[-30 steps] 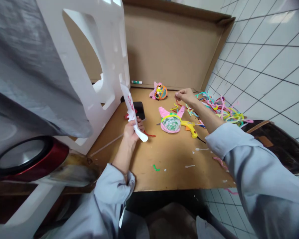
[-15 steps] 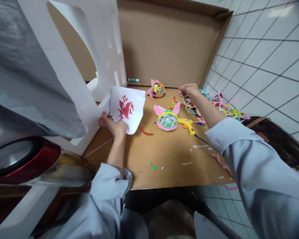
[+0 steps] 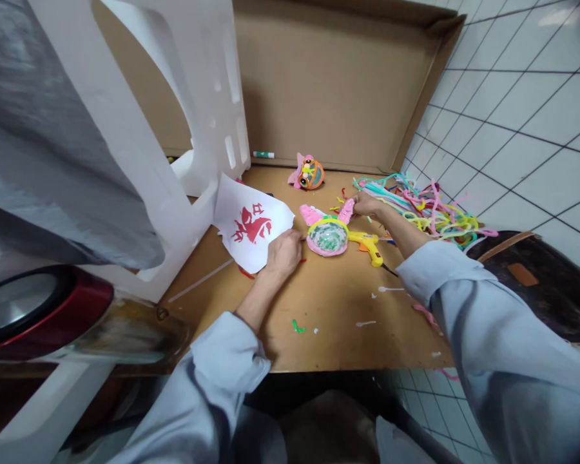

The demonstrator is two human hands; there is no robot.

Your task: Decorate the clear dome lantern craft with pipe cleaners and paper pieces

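A round pink, green and yellow craft figure [image 3: 327, 238] with two fuzzy pink ears lies on the table. My left hand [image 3: 284, 251] is at its left side, fingers curled, beside the right edge of a white paper [image 3: 251, 225] with a red printed design. What those fingers hold is hidden. My right hand [image 3: 367, 205] is closed at the figure's right ear, its fingertips by the pink fuzz; any grip there is unclear. A yellow glue gun [image 3: 368, 245] lies just right of the figure.
Behind stands a smaller orange and pink figure [image 3: 310, 173] near a green-and-white marker [image 3: 263, 154]. Colourful pipe cleaners [image 3: 439, 209] are piled at right, beside a dark bag [image 3: 536, 277]. A white plastic frame [image 3: 212, 84] and a red-rimmed appliance [image 3: 82, 309] occupy the left.
My left hand has let go of the paper, which now lies lower, and moved right to the craft figure. My right hand has come down and closer to the figure's ear.
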